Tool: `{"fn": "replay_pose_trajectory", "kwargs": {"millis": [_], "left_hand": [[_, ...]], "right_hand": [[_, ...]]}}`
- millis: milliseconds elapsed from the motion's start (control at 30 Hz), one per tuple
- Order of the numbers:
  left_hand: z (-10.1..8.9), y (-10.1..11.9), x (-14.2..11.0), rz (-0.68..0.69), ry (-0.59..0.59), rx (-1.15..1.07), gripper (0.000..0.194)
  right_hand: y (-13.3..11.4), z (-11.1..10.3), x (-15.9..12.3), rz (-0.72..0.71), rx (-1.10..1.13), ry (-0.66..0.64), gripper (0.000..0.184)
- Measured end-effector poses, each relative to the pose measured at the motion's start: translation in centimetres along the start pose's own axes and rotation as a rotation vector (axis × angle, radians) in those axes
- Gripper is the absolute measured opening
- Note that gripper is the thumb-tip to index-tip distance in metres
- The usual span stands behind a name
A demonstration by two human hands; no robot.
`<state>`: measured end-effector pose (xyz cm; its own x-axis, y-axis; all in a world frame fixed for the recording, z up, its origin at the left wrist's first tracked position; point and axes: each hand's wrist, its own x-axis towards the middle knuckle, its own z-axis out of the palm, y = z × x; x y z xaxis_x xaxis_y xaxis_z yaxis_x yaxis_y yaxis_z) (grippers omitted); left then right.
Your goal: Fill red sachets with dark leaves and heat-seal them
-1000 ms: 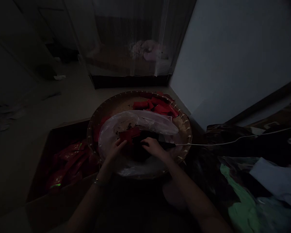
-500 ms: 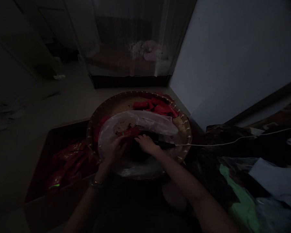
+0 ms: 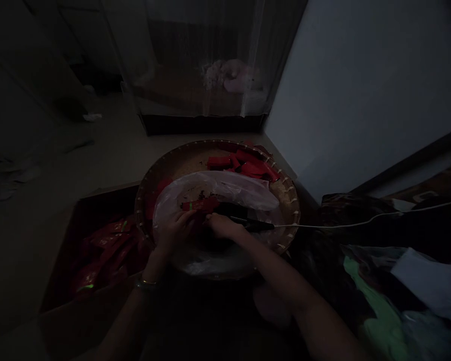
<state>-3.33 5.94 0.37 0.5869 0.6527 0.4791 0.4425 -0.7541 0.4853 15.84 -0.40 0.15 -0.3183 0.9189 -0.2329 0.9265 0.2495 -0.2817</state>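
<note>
Left hand (image 3: 175,230) closed on the near side of a red packet (image 3: 203,204), over translucent plastic (image 3: 248,190) in a round woven tray (image 3: 188,165). Right hand (image 3: 222,225) curled just beside; fingertips obscured, cannot tell if it holds anything. Black corded device (image 3: 262,226) right of packet, dark flakes (image 3: 202,194) beyond. Loose red wrappers (image 3: 253,167) far right in tray; box (image 3: 86,316) of red pouches (image 3: 107,241) at left.

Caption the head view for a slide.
In dim light: left hand at a red packet, right hand close beside it, over translucent plastic in a round woven tray.
</note>
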Motion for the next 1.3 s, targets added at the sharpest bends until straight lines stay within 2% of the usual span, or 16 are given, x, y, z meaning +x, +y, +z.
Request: {"fn": "replay_pose_trajectory", "kwargs": {"millis": [167,333,600,733,833,1033,1200,1300], "left_hand": [[-0.2,-0.1,-0.2,-0.010,0.040,0.017,0.020],[-0.6,0.0,-0.1,-0.025,0.044,-0.003,0.015],[-0.6,0.8,0.9,-0.008,0.089,0.062,0.016],[0.1,0.5,1.1,0.048,0.047,0.061,0.018],[1.0,0.1,0.7,0.116,-0.043,0.011,0.018],[1.9,0.8,0.7,0.156,-0.212,-0.022,0.024],[1.5,2.4,1.5,0.102,-0.243,-0.013,0.025],[1.4,3.1,1.7,0.121,-0.268,-0.070,0.019]], "right_hand": [[-0.9,-0.5,-0.4,-0.018,-0.043,-0.019,0.035],[-1.3,-0.6,-0.7,0.032,-0.098,0.005,0.027],[-0.6,-0.1,-1.2,0.106,-0.008,0.025,0.027],[0.6,-0.4,-1.9,0.142,0.066,0.050,0.026],[2.1,-0.6,-3.0,0.167,0.203,0.141,0.028],[4.3,-0.2,-5.2,0.290,0.691,0.374,0.023],[3.9,-1.3,-5.9,0.334,1.132,0.376,0.025],[2.8,-2.6,-5.8,0.309,1.225,0.403,0.028]]}}
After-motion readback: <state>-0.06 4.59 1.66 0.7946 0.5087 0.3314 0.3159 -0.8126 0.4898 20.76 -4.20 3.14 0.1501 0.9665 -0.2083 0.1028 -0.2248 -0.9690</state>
